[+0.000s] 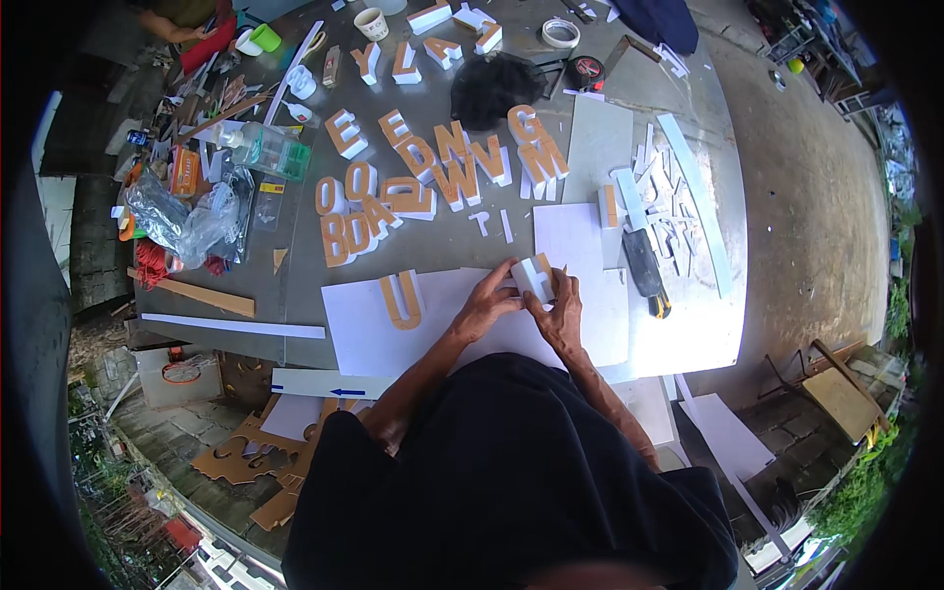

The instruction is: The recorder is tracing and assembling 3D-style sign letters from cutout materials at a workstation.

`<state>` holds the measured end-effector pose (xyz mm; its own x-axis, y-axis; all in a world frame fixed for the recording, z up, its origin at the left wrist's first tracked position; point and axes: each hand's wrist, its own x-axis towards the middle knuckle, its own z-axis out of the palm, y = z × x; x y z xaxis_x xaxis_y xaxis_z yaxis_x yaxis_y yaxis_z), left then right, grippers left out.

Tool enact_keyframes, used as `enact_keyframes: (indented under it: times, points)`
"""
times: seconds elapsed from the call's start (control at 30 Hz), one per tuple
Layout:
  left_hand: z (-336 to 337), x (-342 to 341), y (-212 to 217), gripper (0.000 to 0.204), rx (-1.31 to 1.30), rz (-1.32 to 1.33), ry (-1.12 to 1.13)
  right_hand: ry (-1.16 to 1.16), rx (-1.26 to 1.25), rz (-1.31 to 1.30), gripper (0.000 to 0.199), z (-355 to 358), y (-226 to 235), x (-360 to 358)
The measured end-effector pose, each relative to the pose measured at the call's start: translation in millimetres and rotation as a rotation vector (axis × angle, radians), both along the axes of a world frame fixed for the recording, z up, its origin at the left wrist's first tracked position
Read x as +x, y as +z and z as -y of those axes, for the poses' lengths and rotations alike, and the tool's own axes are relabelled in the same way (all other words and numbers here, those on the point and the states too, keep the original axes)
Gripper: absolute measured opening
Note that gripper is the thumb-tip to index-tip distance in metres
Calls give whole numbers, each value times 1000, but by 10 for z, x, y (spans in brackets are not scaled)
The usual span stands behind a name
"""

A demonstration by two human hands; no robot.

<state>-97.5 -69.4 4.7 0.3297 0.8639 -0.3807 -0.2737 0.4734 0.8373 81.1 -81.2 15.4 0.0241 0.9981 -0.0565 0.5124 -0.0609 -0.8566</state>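
A small block letter (532, 282) with white sides and a brown face is held upright between my hands over white sheets. My left hand (482, 305) closes on its left side, fingers and thumb pressed to the white wall. On its right side my right hand (559, 313) grips it, with a thin tan piece poking up by the fingers. The letter's underside is hidden. To the left, a U-shaped block letter (408, 303) lies on the white sheet (354, 329). Further off stand several more brown-faced block letters (339, 234).
White offcuts (669, 202) and a utility knife (657, 300) lie at the right. Beyond the letters are a black mesh bundle (492, 88), a tape measure (587, 71) and a tape roll (560, 34). Plastic bags (197, 221) and a clear bottle (270, 149) crowd the left. Another person's arm (167, 28) shows far left.
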Motion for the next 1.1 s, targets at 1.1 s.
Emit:
enact_keyframes:
  times: [1.1]
  points:
    - [-3113,-524,517,82,362,-519,533,301,479,354,71,-3966,654,-343]
